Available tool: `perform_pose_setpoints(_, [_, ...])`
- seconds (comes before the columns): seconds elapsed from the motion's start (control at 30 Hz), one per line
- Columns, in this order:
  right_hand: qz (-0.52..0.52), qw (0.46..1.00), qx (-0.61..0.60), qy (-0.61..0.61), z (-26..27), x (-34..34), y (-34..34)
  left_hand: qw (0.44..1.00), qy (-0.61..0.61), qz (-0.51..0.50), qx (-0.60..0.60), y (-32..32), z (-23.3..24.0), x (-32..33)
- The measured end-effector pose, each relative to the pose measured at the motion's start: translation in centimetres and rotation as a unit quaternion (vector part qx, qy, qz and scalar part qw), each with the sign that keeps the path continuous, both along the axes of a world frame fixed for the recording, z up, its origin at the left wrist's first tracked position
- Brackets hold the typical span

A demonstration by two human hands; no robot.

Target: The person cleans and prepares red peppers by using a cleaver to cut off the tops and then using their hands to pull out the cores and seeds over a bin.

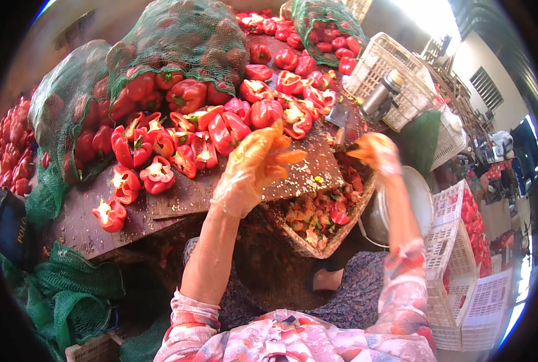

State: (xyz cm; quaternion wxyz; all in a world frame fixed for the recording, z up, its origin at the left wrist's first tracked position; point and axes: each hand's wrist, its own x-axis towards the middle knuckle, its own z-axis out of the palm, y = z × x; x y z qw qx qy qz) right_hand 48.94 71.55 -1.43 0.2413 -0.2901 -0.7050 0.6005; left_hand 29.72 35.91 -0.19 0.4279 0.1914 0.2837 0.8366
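Note:
My left hand [255, 167], in an orange-stained clear plastic glove, is above the brown board [303, 174] with its fingers apart and nothing in them. Halved red bell peppers [201, 149] lie just beyond and to the left of it. My right hand [377, 151], gloved alike and blurred, is bent over the far end of a crate [316, 251] of pepper cores and scraps [316, 217]. Something small and dark shows at its fingertips; I cannot tell whether it is held. Near those fingers, a wide-bladed knife [337, 115] lies on the table with its wooden handle towards me.
Green mesh sacks of red peppers [183, 40] stand along the table's far left. A steel flask [382, 95] stands by a white plastic crate [393, 72]. To the right are a round metal lid [418, 199] and stacked crates [445, 271]. Loose green netting [70, 289] hangs lower left.

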Motion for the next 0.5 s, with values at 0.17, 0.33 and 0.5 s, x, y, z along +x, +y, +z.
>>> perform_pose_setpoints(0.17, [-0.042,0.980,0.090,-0.171,-4.2,-17.8,-7.3,1.000,0.006,0.022,-0.014,-0.7,-0.4,-1.6])
perform_pose_setpoints(0.33, [-0.037,0.980,0.070,-0.183,-7.0,-18.4,-6.3,0.999,0.010,0.028,-0.032,-0.5,0.1,-2.3])
perform_pose_setpoints(0.5, [-0.034,0.984,-0.174,-0.017,-5.3,-13.6,-8.1,0.997,-0.074,0.018,0.002,0.6,-0.7,-2.5])
